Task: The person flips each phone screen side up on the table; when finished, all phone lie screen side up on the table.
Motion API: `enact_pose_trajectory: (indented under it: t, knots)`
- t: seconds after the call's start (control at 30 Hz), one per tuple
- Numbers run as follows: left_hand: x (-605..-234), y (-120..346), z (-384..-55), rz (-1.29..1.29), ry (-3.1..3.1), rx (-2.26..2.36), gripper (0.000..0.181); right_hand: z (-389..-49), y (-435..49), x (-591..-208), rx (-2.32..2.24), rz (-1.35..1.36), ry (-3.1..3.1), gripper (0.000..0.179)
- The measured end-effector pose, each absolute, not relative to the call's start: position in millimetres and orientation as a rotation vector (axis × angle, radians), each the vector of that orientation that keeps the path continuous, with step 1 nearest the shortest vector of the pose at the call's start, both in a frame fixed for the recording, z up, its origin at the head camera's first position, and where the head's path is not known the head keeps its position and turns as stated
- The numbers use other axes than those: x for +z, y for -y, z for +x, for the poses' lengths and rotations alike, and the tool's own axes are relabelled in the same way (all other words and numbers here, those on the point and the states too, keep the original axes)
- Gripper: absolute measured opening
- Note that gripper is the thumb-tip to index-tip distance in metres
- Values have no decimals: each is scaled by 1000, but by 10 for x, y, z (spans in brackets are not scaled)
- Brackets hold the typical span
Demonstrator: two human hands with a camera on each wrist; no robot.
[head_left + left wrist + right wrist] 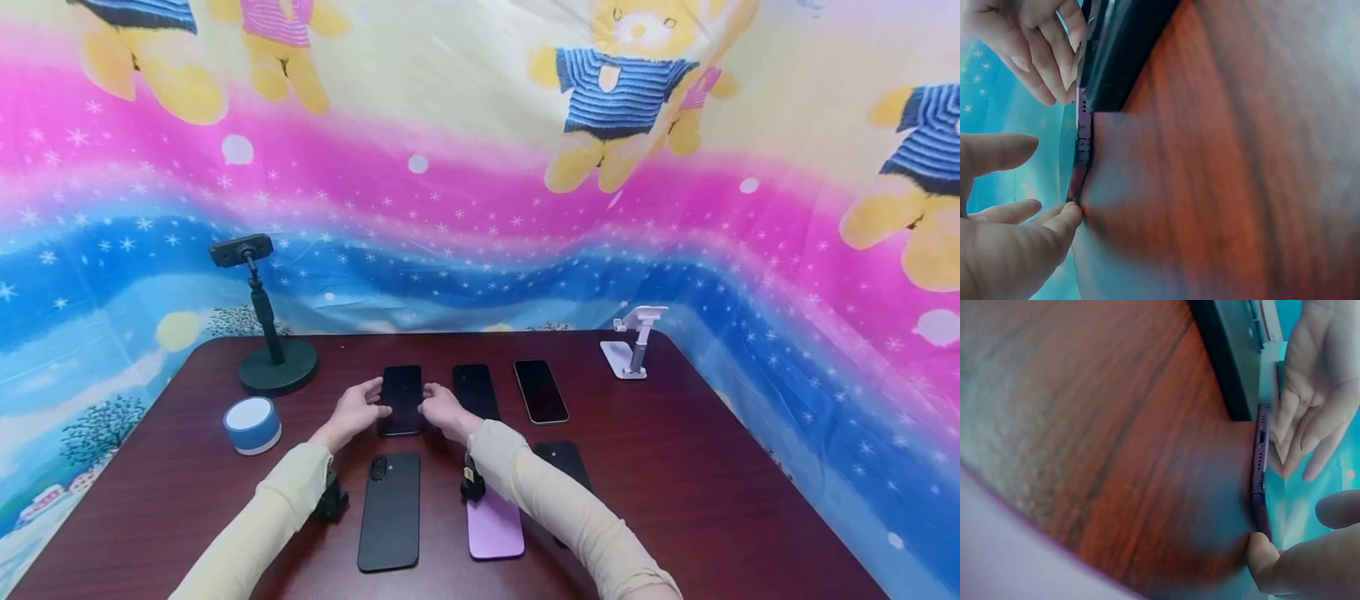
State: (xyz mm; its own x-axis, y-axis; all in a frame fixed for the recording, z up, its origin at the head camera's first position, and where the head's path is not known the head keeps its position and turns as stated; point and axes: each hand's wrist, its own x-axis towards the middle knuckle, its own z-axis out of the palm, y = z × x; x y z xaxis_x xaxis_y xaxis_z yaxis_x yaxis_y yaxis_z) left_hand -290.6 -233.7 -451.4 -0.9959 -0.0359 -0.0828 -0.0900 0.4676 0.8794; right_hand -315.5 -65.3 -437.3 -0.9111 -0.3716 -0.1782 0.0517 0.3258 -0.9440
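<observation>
A dark smartphone (402, 398) lies screen up at the back middle of the table, between both hands. The left hand (356, 413) touches its left edge, and in the left wrist view a fingertip (1072, 211) meets the phone's corner while another finger stays off it. On the opposite side, the right hand (446, 410) rests against the right edge; one fingertip (1261, 544) touches the corner in the right wrist view. The phone's bottom edge with its port (1262, 436) faces the wrist cameras. Nearer the front lie a dark grey phone (390, 512), back up, and a purple phone (497, 525).
Right of the hands are a black phone (476, 390), another phone (541, 392) and one partly under the right sleeve (564, 460). A green stand (277, 367) and a blue-white round container (252, 425) stand left; a white stand (633, 346) is back right. A patterned curtain (450, 208) hangs behind.
</observation>
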Motion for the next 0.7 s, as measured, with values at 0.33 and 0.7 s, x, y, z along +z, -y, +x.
enact_pose_trajectory:
  t: [0.33,0.7]
  knots:
    - [-4389,2352,-2880,-163,-2690,1619,67,-3584,568,-4779,-1703,-339,-2176,52]
    - [-4217,2102,-2842,-82,-2727,1727,61,-2959,259,-3945,-1761,-318,-2074,48]
